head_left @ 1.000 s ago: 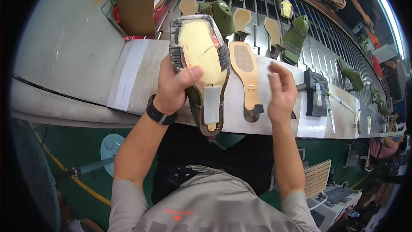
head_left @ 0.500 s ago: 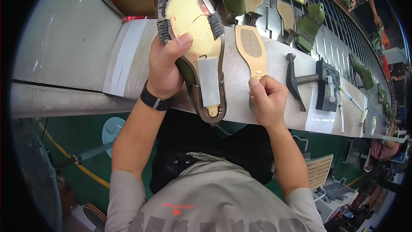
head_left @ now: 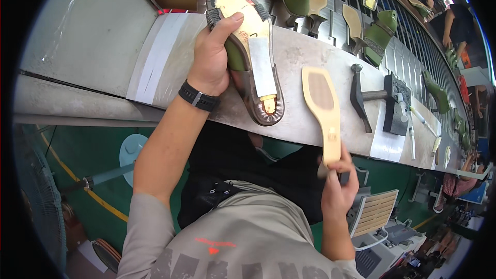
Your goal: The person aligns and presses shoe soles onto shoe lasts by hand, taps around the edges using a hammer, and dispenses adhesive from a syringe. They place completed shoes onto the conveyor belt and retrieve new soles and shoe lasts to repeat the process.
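Observation:
My left hand is closed around an unfinished shoe, its underside turned up and my thumb on the cream bottom. The shoe has a brown and green upper, dark bristly patches near the toe and a pale grey strip down its shank. To the right, my right hand grips a tan shoe sole by its heel end, between thumb and fingers. The sole's wide front has a brownish oval panel and points away from me, over the bench edge. It stays apart from the shoe.
On the metal bench a hammer lies beside a black block with brushes or slim tubes on it. Behind stand green shoes and tan heeled soles on a barred rack. A fan stands left; people are at far right.
My right hand has drawn the sole toward me and slightly right, its grip now lower in the picture. The shoe in my left hand has shifted a little right and looks smaller.

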